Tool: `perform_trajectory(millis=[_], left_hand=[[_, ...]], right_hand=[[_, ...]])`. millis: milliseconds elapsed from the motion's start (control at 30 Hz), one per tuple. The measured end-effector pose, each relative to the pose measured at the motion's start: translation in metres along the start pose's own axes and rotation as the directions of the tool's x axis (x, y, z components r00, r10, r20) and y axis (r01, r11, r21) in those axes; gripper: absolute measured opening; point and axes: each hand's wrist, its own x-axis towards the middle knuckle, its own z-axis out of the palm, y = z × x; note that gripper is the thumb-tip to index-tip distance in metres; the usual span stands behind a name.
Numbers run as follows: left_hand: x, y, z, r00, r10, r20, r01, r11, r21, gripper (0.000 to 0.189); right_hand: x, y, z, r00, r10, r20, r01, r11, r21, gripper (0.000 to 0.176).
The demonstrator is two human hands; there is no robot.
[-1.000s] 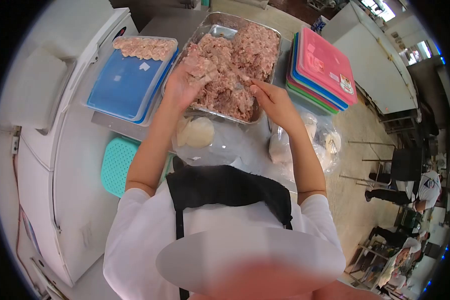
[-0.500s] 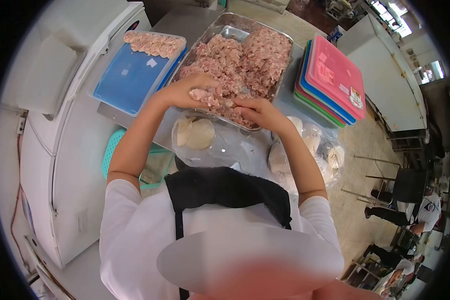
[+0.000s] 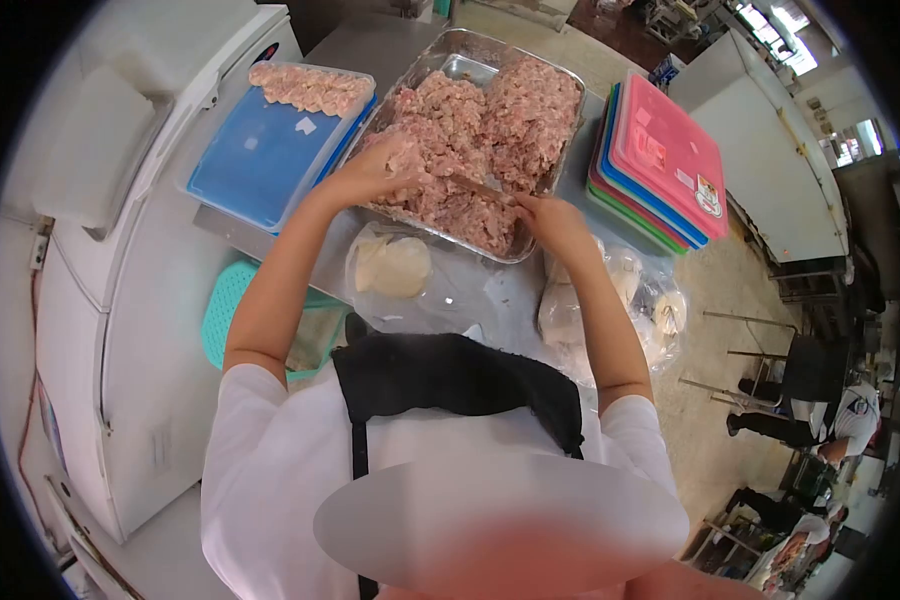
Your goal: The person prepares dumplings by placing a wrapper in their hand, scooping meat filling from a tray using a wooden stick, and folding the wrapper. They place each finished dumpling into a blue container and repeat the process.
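Over the near-left part of a metal tray heaped with ground meat, my left hand is cupped. A pale, meaty patch shows at its fingers, but blur hides what it is. My right hand, at the tray's near-right edge, is closed on the handle of a narrow flat spreader. The spreader's blade points left into the meat, its tip close to my left fingers. Just below the tray, a stack of round dough wrappers lies on a clear plastic bag.
Left of the tray, a blue-lined flat container has a row of filled dumplings along its far end. Coloured lids are stacked at right, with bagged wrappers nearer me. A white freezer stands left; other people are far right.
A meat-filled wrapper was visible in my left hand; that hand has risen slightly and turned. My right hand has moved right, and the spreader's blade now shows over the meat.
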Motion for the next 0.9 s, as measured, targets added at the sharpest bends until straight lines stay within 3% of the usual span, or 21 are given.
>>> perform_trajectory(millis=[67,100,167,200,300,367,400,500,600,700,800,900], left_hand=[[-0.007,0.022,-0.019,0.993,0.116,0.034,-0.112,0.989,-0.102,0.072],[-0.009,0.033,-0.026,0.983,0.178,0.048,-0.169,0.973,-0.157,0.076],[-0.010,0.044,-0.032,0.915,0.400,-0.061,-0.404,0.911,-0.081,0.071],[-0.011,0.046,-0.033,0.859,0.502,-0.106,-0.507,0.861,-0.034,0.068],[0.000,0.043,-0.038,0.828,0.505,0.243,-0.492,0.863,-0.119,0.058],[0.000,0.042,-0.040,0.878,0.401,0.263,-0.412,0.911,-0.015,0.042],[0.000,0.040,-0.042,0.901,0.343,0.265,-0.366,0.930,0.039,0.034],[0.006,0.006,-0.035,0.932,0.360,0.039,-0.358,0.933,-0.048,0.038],[0.011,0.001,-0.057,0.892,0.413,0.185,-0.373,0.902,-0.216,0.045],[-0.007,-0.008,-0.080,0.908,0.419,0.022,-0.415,0.904,-0.099,0.044],[-0.018,-0.025,-0.107,0.929,0.371,0.005,-0.366,0.918,-0.151,0.044],[-0.026,-0.031,-0.136,0.950,0.155,0.271,-0.075,0.955,-0.286,0.051]], right_hand=[[-0.011,-0.002,-0.021,0.998,0.056,0.010,-0.057,0.994,0.098,0.029],[-0.016,-0.005,-0.028,0.998,0.022,-0.051,-0.009,0.967,0.254,0.029],[-0.024,-0.012,-0.042,0.980,-0.026,-0.195,0.126,0.843,0.522,0.030],[-0.028,-0.028,-0.048,0.982,-0.057,-0.178,0.145,0.833,0.534,0.031],[-0.030,-0.071,-0.049,0.975,-0.151,-0.164,0.217,0.808,0.548,0.031],[-0.022,-0.070,-0.038,0.952,-0.232,-0.198,0.303,0.800,0.518,0.029],[-0.025,-0.073,-0.051,0.963,-0.165,-0.213,0.224,0.931,0.290,0.027],[-0.039,-0.119,-0.070,0.929,-0.022,-0.370,0.054,0.996,0.077,0.023],[-0.029,-0.142,-0.057,0.967,0.055,-0.248,-0.056,0.998,0.003,0.024],[-0.020,-0.153,-0.069,0.891,-0.073,-0.447,0.116,0.991,0.069,0.022],[-0.012,-0.183,-0.082,0.924,-0.042,-0.380,0.156,0.949,0.275,0.025],[0.013,-0.210,-0.044,0.937,-0.065,-0.344,0.178,0.935,0.308,0.027]])
